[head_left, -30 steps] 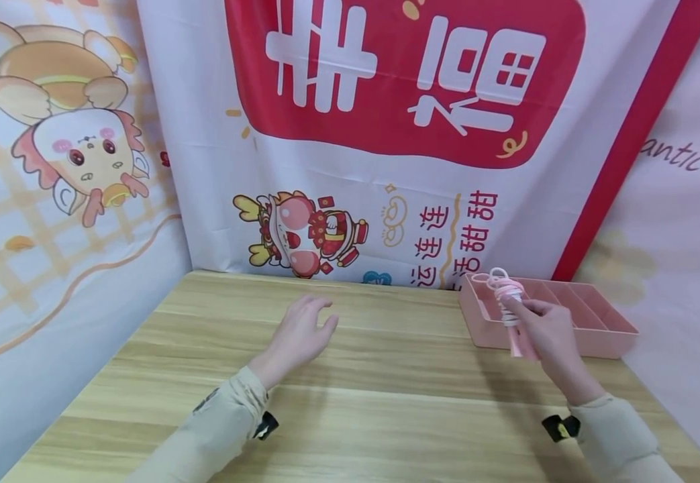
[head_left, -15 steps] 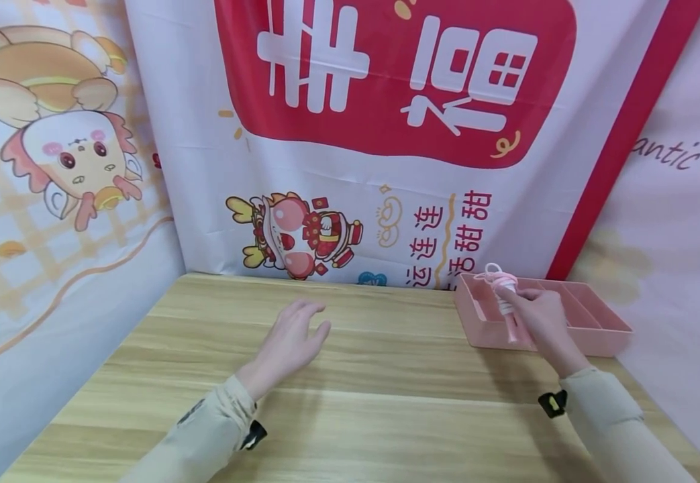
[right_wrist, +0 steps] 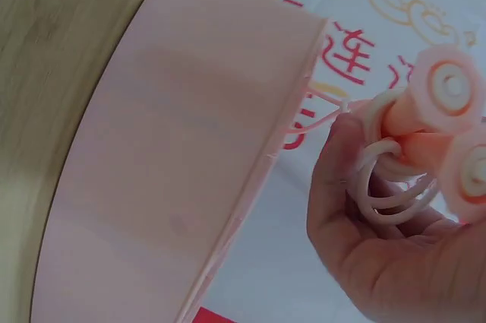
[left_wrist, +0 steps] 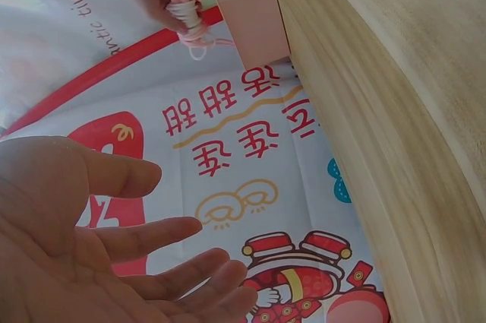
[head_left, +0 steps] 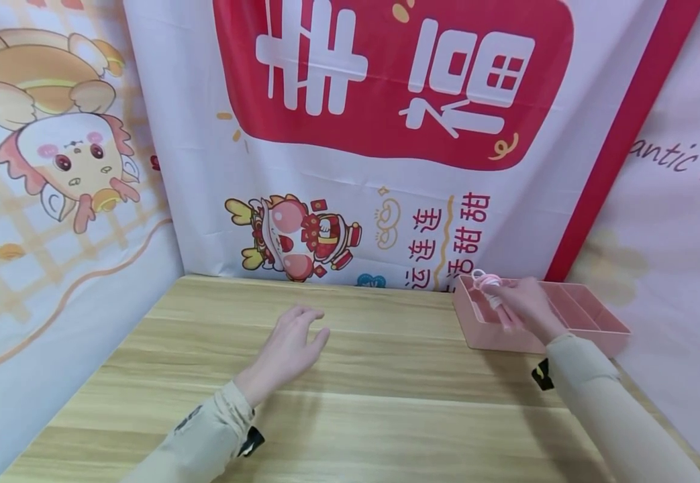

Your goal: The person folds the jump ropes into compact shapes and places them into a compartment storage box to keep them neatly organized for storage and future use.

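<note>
A jump rope (head_left: 492, 295) with pink handles and pink-and-white cord wound around them is in my right hand (head_left: 529, 305). My fingers grip it around the wound cord, over the left end of a pink divided box (head_left: 494, 337). In the right wrist view, the two handle ends (right_wrist: 449, 89) point toward the camera, and a loop of cord hangs by my fingers. A thin pink strand reaches the box rim (right_wrist: 292, 110) there. My left hand (head_left: 286, 345) hovers over the table with relaxed fingers, holding nothing.
The box stands at the back right of the wooden table (head_left: 350, 429), near the right wall cloth (head_left: 676, 241). Its right-hand compartments (head_left: 591, 308) show thin dividers. A printed banner (head_left: 325, 168) hangs along the table's back edge.
My right hand has moved left and slightly farther back, lowering the jump rope closer to the box's left compartment. My left hand has stayed nearly in place, while the head view has shifted slightly.
</note>
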`<state>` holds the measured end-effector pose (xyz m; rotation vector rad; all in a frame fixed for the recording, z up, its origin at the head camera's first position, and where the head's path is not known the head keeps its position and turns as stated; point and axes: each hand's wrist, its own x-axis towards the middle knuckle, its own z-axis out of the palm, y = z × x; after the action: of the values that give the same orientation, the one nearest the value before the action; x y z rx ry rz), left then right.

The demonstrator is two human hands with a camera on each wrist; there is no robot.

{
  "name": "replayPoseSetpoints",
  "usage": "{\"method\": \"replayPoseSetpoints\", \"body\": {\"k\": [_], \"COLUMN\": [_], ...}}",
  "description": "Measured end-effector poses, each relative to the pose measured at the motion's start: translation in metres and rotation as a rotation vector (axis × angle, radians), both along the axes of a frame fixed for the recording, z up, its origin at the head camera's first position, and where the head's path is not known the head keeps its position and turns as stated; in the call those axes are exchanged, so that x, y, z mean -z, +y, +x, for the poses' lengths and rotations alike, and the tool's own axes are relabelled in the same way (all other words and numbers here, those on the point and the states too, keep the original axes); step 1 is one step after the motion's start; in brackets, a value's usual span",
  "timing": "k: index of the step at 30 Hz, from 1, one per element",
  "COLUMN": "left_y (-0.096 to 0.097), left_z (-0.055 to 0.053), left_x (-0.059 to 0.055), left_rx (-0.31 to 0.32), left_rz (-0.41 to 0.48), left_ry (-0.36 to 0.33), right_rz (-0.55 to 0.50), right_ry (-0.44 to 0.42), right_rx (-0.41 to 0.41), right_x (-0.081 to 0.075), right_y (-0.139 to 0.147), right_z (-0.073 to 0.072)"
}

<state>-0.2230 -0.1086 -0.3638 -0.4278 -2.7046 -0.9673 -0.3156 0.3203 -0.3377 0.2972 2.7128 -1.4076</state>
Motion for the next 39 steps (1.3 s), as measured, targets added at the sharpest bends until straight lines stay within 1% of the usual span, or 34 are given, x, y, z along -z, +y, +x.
{"method": "replayPoseSetpoints", "body": {"k": [2, 5, 9, 13, 15, 18, 21, 23, 25, 28, 31, 32, 35, 37, 39], "left_y": [0.0, 0.0, 0.0, 0.001, 0.001, 0.001, 0.002, 0.003, 0.003, 0.004, 0.004, 0.004, 0.004, 0.004, 0.004], "left_z": [0.0, 0.0, 0.0, 0.0, 0.0, -0.001, 0.0, 0.0, 0.0, 0.0, 0.0, 0.0, 0.0, -0.001, -0.002], "left_x": [0.0, 0.001, 0.002, 0.003, 0.003, 0.004, 0.003, 0.003, 0.004, 0.005, 0.006, 0.006, 0.008, 0.008, 0.009], "left_rx": [-0.004, -0.003, -0.004, -0.009, -0.01, -0.008, -0.008, -0.007, -0.008, -0.009, -0.012, -0.014, -0.017, -0.019, -0.018], "left_rz": [0.001, 0.002, -0.005, -0.009, -0.006, -0.006, -0.005, -0.007, -0.01, -0.014, -0.015, -0.016, -0.018, -0.02, -0.022], "left_ry": [-0.006, -0.007, -0.004, 0.001, 0.004, 0.008, -0.002, -0.012, -0.019, -0.026, -0.032, -0.034, -0.039, -0.041, -0.043], "right_rz": [0.021, 0.056, 0.05, 0.028, 0.015, 0.02, 0.019, -0.002, -0.05, -0.222, -0.346, -0.368, -0.364, -0.368, -0.348], "right_ry": [-0.018, -0.019, -0.021, -0.014, 0.003, 0.032, 0.033, 0.024, 0.008, 0.02, 0.043, 0.055, 0.065, 0.076, 0.088], "right_rx": [-0.008, -0.01, 0.011, 0.059, 0.091, 0.143, 0.181, 0.207, 0.237, 0.281, 0.326, 0.337, 0.363, 0.367, 0.366], "right_x": [0.002, 0.006, 0.011, 0.016, 0.019, 0.023, 0.028, 0.029, 0.031, 0.033, 0.036, 0.037, 0.039, 0.041, 0.042], "right_y": [0.0, 0.001, 0.001, 0.0, -0.002, -0.004, -0.002, -0.001, 0.002, 0.003, 0.003, 0.002, 0.001, -0.001, -0.003], "right_z": [-0.005, -0.013, -0.022, -0.03, -0.032, -0.035, -0.039, -0.041, -0.044, -0.048, -0.051, -0.051, -0.052, -0.053, -0.053]}}
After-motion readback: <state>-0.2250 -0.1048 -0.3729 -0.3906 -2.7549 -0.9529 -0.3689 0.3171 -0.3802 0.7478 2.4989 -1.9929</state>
